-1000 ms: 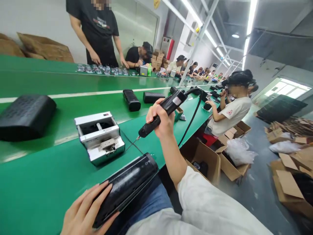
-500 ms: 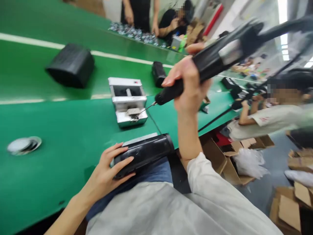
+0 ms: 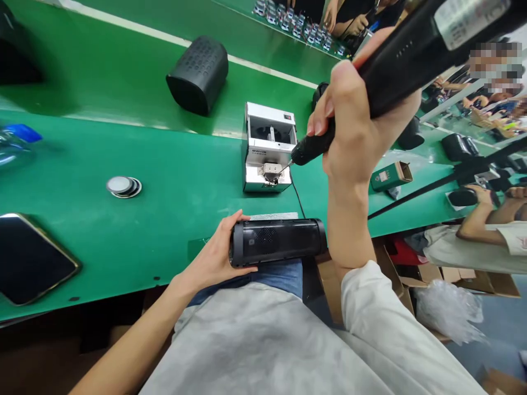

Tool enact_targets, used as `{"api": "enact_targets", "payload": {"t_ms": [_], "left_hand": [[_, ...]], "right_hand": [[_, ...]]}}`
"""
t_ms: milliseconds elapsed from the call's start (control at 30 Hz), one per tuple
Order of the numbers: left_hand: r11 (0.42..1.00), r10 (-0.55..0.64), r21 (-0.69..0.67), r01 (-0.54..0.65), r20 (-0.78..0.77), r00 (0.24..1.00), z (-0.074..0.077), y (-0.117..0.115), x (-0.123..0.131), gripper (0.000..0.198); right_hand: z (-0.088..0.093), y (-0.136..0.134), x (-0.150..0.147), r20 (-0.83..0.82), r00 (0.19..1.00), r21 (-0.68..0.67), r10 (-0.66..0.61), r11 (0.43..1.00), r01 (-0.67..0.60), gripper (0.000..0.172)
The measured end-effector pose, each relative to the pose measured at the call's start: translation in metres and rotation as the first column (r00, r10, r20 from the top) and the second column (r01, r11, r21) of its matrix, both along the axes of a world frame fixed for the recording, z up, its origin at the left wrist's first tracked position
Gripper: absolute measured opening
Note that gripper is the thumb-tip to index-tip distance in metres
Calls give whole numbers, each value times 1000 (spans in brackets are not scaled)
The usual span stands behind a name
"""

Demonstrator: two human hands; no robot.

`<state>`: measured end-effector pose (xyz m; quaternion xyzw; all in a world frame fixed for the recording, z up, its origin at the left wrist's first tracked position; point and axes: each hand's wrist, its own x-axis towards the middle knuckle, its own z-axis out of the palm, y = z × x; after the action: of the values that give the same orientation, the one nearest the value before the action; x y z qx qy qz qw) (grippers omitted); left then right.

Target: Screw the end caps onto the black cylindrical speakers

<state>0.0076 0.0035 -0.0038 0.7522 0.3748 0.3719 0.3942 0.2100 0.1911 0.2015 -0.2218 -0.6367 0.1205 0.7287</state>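
Observation:
My right hand (image 3: 358,118) is wrapped round a black electric screwdriver (image 3: 395,71), held tilted with its thin bit pointing down to the left. The bit's tip is at the front outlet of a white screw feeder (image 3: 269,142); whether a screw sits on it is too small to tell. With my left hand (image 3: 222,249) I grip the left end of a black cylindrical speaker (image 3: 280,241), thumb below and fingers behind. The speaker lies sideways at the table's edge, in front of the feeder. A pale flat strip (image 3: 274,216) shows behind it.
Black speaker housings (image 3: 200,74) stand on the green table (image 3: 164,159). At left are round silver discs (image 3: 123,186), a phone (image 3: 33,258) and a blue-capped bottle (image 3: 20,134). A green box (image 3: 391,176) lies to the right. Co-workers sit across and at right; cartons stand below.
The view has swung left and down, so the table things appear further right. The screwdriver's tip stays at the feeder's outlet. My left hand has turned the speaker to lie more level.

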Motion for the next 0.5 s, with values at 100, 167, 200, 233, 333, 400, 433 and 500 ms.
{"api": "enact_targets", "payload": {"t_ms": [100,167,200,233,333,400,433,500], "left_hand": [[1000,4,-2,-4,-2,1000,1,1,1,133],[1000,7,5,-7,-7,1000,1,1,1,131],[1000,9,9,-9,-9,1000,1,1,1,130],[1000,12,13,-12,-11,1000,1,1,1,129],[1000,19,26,-18,-14,1000,1,1,1,128],[999,23,30,-23,-16,1000,0,1,2,127],[999,26,31,-26,-14,1000,0,1,2,127],[999,34,30,-34,-5,999,0,1,3,128]], "right_hand": [[-1,2,-5,-42,996,-45,79,996,-80,10],[-1,5,-7,-68,997,-49,45,998,-49,10],[-2,7,-7,-70,998,-59,9,998,-13,11],[-3,10,-7,-65,997,-79,-31,997,26,14],[-7,15,-3,-22,997,-164,-78,984,73,23],[-8,12,-1,-13,998,-198,-54,979,50,22],[-7,8,-1,-20,999,-207,-40,978,35,20],[0,-8,-5,-50,999,-195,-21,981,10,14]]}}
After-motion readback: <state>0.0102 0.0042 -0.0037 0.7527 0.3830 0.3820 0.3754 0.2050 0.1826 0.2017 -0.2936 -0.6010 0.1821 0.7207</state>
